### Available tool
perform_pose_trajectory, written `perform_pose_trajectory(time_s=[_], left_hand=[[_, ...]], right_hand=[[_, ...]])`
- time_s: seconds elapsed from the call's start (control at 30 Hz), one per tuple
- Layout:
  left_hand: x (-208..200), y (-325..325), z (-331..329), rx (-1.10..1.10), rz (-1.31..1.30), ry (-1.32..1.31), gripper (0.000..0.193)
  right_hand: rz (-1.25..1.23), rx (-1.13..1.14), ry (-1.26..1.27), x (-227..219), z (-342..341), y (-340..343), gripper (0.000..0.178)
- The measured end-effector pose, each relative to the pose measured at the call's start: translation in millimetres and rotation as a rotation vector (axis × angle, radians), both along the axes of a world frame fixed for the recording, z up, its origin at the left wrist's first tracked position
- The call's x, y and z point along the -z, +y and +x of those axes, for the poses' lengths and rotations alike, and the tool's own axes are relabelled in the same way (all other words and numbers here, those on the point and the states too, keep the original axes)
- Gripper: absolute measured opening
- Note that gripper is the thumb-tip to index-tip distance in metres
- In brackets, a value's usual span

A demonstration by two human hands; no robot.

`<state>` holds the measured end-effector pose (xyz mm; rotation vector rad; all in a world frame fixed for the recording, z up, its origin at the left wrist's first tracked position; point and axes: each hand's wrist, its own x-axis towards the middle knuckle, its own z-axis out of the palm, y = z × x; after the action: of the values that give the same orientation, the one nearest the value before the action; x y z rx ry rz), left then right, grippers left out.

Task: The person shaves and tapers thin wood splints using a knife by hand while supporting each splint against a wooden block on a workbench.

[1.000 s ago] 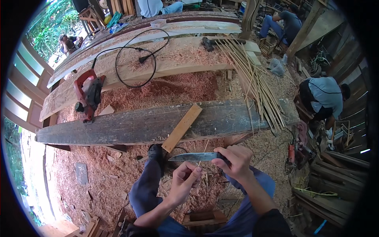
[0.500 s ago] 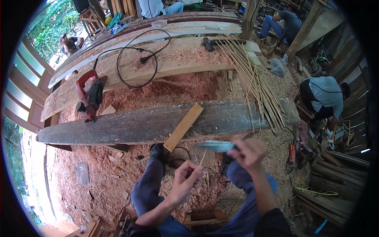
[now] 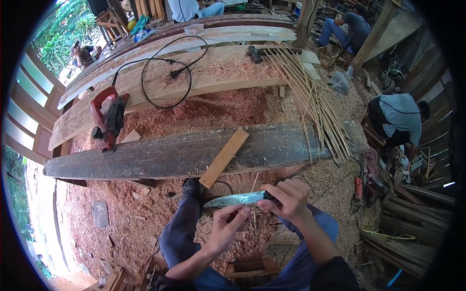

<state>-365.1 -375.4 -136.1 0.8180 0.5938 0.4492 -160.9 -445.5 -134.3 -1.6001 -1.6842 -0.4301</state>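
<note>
My right hand (image 3: 290, 200) is closed around the dark handle of a large knife (image 3: 235, 199), whose broad blade points left. Just below the blade, my left hand (image 3: 226, 228) pinches a thin wooden stick (image 3: 255, 181). The stick's upper end rises beyond the blade, which crosses in front of it. Both hands are in front of my knees, over shavings on the ground. Beyond them a small flat board (image 3: 224, 157) lies slantwise on a dark weathered plank (image 3: 160, 154).
A bundle of thin sticks (image 3: 318, 104) lies across the planks at right. A red power planer (image 3: 109, 116) with a looped black cord (image 3: 191, 80) rests at left. A hammer (image 3: 256, 54) lies at the back. Co-workers sit farther off; one (image 3: 397, 116) bends forward at right.
The knife has moved left and down, from beyond the left hand to just above its fingers. My right hand has come closer to the left hand, which has hardly moved.
</note>
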Motion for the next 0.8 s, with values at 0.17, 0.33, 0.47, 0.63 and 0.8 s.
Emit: perform_pose_trajectory(time_s=[0.17, 0.33, 0.47, 0.63, 0.8], left_hand=[[5, -5, 0, -0.065, -0.073, -0.08, 0.023], [8, -3, -7, -0.053, -0.024, -0.064, 0.033], [13, -4, -2, -0.057, -0.026, -0.038, 0.031], [14, -5, -2, -0.057, -0.027, -0.02, 0.025], [9, -4, 4, -0.107, -0.086, 0.038, 0.022]], right_hand=[[0.0, 0.037, 0.024, 2, 14, -5, 0.042], [0.079, 0.206, 0.119, -2, 42, -8, 0.047], [0.101, 0.17, 0.133, -4, 28, -10, 0.043], [-0.052, 0.01, 0.013, -1, 7, -8, 0.041], [-0.078, 0.102, -0.077, 2, 22, -13, 0.043]])
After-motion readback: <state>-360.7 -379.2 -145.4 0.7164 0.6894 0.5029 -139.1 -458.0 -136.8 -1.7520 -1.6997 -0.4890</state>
